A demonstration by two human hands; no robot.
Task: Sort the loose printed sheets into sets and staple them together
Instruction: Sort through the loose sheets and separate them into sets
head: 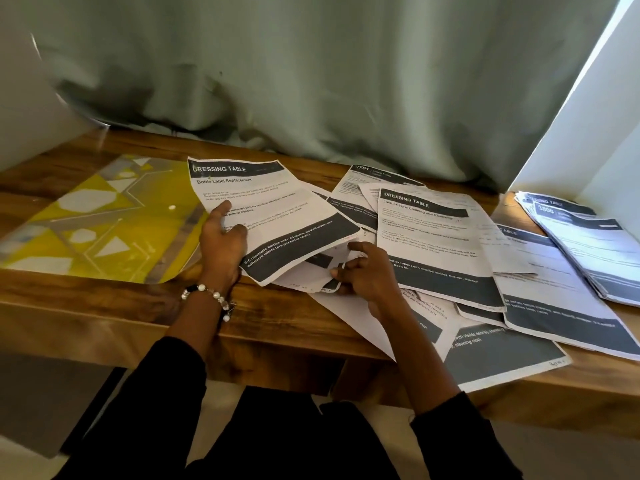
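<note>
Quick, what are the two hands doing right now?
Left hand: holds the "Bottle Label Replacement" sheet.
Right hand: fingers curled, pinching the sheets underneath.

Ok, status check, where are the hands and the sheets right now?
Left hand holds Bottle Label Replacement sheet. Right hand pinches the sheets under it. Loose sheets spread across wooden table. No stapler seen.
</note>
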